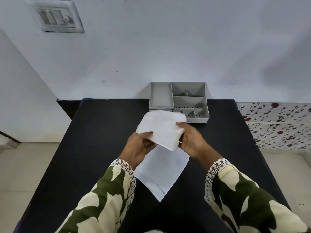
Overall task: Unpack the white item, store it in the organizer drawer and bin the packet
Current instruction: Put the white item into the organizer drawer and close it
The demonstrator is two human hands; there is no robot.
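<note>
1. Hands hold the white item [160, 127] in the air above the middle of the black table [104, 132]; it is a soft, rounded white block, tilted with its far edge higher.
2. Left hand [140, 147] grips the block's near left corner, thumb on top and fingers curled underneath, closed on it.
3. Right hand [191, 140] clamps the right side, thumb lying over the top edge and fingers wrapped below.
4. Under the hands, toward 6 o'clock of the block, the flat white packet [162, 174] lies on the table, turned so one corner points at the person. Its far end is hidden behind the block and hands, so whether they touch it there cannot be told.
5. At 12 o'clock from the block stands the grey organizer [179, 101], against the wall [151, 47] at the table's far edge. Its compartments are open at the top; the wide tray is on the left, smaller divided cells on the right.
6. Block's far edge overlaps the organizer's lower front in this view, hiding most of the drawer face beneath the left tray.
7. At 10 o'clock, high on the wall, sits a switch plate [56, 16]; at 3 o'clock a floral sheet [277, 125] lies beside the table.
8. Green-and-cream sleeves [104, 199] with lace cuffs fill the near foreground.
</note>
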